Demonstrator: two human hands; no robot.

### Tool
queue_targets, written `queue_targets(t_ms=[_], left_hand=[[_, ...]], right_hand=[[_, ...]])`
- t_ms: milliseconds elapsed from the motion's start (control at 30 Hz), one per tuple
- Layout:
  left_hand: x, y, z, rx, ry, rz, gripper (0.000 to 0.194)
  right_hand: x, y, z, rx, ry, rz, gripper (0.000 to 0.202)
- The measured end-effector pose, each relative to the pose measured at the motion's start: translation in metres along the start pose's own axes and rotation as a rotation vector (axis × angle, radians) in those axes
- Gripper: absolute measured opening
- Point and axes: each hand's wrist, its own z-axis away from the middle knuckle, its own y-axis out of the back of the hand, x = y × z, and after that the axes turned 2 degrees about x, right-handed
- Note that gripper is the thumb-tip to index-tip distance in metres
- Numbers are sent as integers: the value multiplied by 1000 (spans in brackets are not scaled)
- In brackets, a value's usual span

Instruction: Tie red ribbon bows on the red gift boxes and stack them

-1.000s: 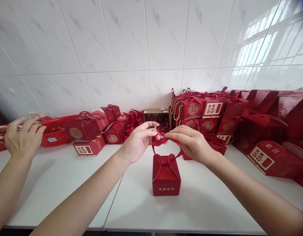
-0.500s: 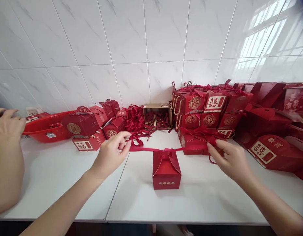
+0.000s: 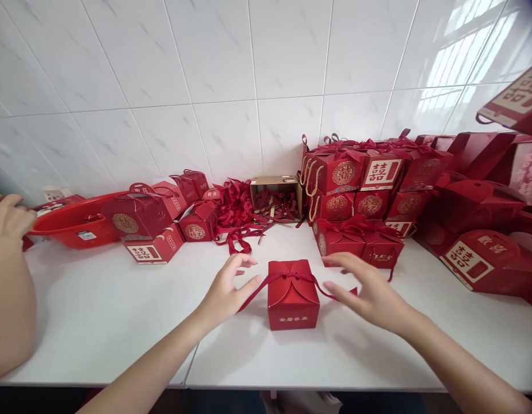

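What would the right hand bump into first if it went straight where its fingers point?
The right hand would probably bump the upper right side of the small red box. The ribbon on that box trails close to the hand, so it might get brushed first; depth is unclear here.

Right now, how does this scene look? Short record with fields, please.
Centre: red box on white table
Ribbon: across box top, ends trailing either side
Left hand: open, beside ribbon's left end, contact unclear
Right hand: open, beside ribbon's right end, contact unclear
Behind: cardboard carton of strips; stacked red boxes
Far left: red basin, another person's hand
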Motion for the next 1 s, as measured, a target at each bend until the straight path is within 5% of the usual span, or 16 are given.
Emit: queue_targets(t_ms=[100, 200, 467, 700, 800, 1000], left_hand=[[10, -18, -3, -37, 21, 110, 24], [15, -28, -3, -35, 23, 158, 26], [19, -32, -1, -43, 127, 254, 31], [12, -37, -1, -121, 360, 271, 37], [6, -33, -2, -117, 305, 208, 37], [0, 2, -14, -68, 176, 87, 23]], right_hand=[[-18, -16, -15, -119, 100, -73, 62], [-24, -25, -25, -191, 117, -143, 62], [-25, -31, -25, -132, 65, -192, 61], [-15, -47, -9, -36, -279, -249, 54], [-8, -46, -10, -52, -333, -304, 52], [7, -17, -11, -59, -114, -478, 22]])
